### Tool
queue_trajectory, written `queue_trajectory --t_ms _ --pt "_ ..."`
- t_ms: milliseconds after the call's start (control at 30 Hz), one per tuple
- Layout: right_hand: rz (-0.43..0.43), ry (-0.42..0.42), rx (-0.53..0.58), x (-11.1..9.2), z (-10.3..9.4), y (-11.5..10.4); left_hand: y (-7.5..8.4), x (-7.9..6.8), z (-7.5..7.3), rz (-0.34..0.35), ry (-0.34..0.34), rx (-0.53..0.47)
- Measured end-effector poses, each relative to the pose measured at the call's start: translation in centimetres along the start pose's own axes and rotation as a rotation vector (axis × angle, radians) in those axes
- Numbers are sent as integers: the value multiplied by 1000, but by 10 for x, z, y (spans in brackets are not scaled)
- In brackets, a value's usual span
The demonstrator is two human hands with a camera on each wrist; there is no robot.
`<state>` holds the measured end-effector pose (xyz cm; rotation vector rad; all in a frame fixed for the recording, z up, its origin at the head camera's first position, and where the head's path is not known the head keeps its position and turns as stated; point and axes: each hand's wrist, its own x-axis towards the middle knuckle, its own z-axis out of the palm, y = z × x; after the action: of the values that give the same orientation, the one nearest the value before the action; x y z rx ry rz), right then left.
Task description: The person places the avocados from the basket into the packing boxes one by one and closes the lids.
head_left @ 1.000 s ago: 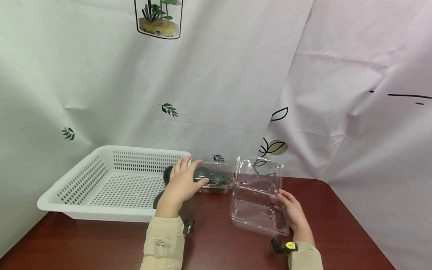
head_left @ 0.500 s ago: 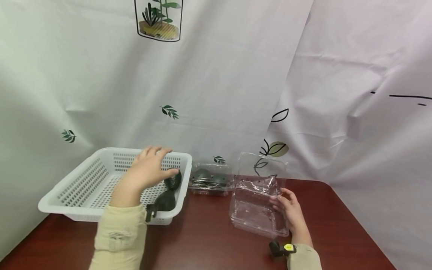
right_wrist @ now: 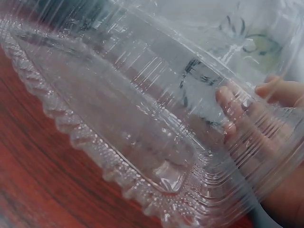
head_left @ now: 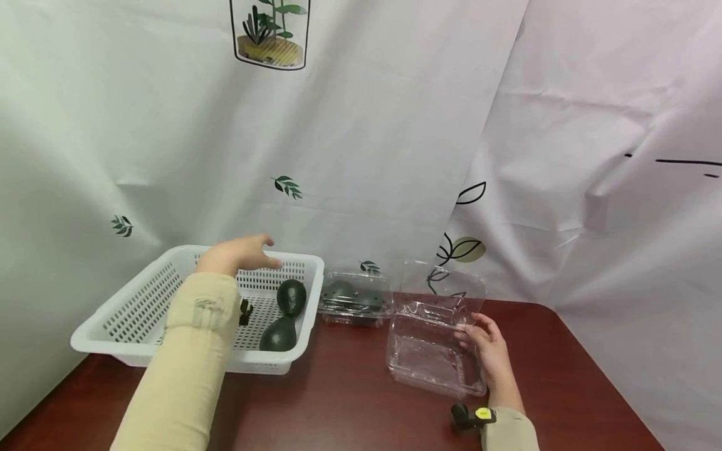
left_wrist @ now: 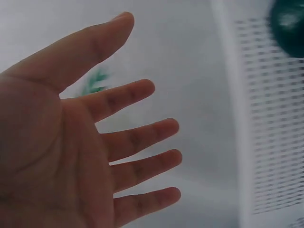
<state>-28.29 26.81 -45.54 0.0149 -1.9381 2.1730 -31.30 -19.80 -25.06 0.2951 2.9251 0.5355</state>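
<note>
My left hand [head_left: 239, 254] is above the far side of a white plastic basket [head_left: 194, 357], fingers spread and holding nothing. In the left wrist view the same hand [left_wrist: 90, 137] shows its bare palm beside the basket wall. Two dark green avocados [head_left: 291, 297] lie inside against the basket's right wall; part of one avocado [left_wrist: 290, 26] shows in the left wrist view. With its fingers at the right side wall, my right hand [head_left: 489, 351] holds a clear plastic clamshell box [head_left: 431, 360], lid up. No avocado shows inside that box [right_wrist: 109, 99].
A closed clear clamshell [head_left: 355, 297] with dark green avocados stands between basket and open box. The dark red table [head_left: 333, 401] extends below, its right edge slanting toward me. A white printed curtain [head_left: 366, 125] hangs close behind.
My left hand has moved left from near the closed clamshell to over the basket, uncovering the two avocados. The open box's lid has tilted slightly; my right hand stays at its side.
</note>
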Motion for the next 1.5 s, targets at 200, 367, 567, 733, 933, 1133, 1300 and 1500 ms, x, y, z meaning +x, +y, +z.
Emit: queue_trajectory --t_ms 200,367,567,733,933,1133,1300,1500 --pt "-31 -16 37 0 1 2 -13 26 25 -83 -72 -80" --pt "-7 -6 37 0 0 1 -20 41 46 -105 -71 -153" --pt "-21 -13 49 0 0 0 -28 51 70 -106 -112 -227" --pt "-16 -4 44 0 0 0 -33 53 87 -109 -183 -360" --pt "-13 -1 34 0 -1 0 -33 59 91 -77 -212 -512" --pt "-5 7 40 1 -1 1 -34 61 94 -63 -281 -541" --pt "5 19 32 1 0 1 -34 60 96 -74 -286 -521" --pt "9 23 29 1 2 -2 -34 60 96 -103 -238 -495"
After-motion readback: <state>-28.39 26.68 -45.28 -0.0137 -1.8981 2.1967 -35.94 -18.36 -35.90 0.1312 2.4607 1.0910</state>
